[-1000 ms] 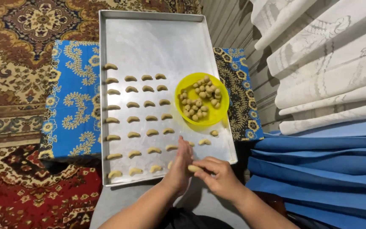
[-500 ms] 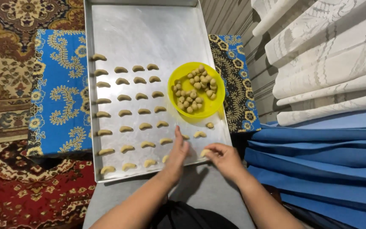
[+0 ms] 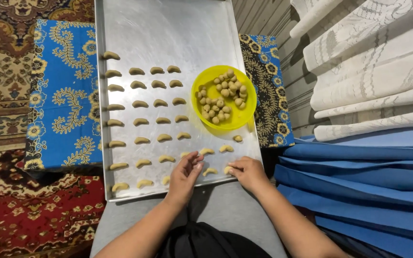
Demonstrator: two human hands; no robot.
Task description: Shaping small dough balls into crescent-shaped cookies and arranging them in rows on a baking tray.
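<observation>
Pressing right hand fingers onto crescent cookie at baking tray edge, I had stopped rolling; left hand lay flat, fingers together.

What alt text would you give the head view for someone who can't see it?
Two bare hands rest at the near edge of a large metal baking tray lined with rows of crescent-shaped dough pieces; the right hand touches one crescent, the left hand lies flat beside it. A yellow bowl of small dough balls sits on the tray, over a blue patterned cloth.

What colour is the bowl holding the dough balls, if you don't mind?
Bright yellow; the bowl shows best in the head view.
</observation>
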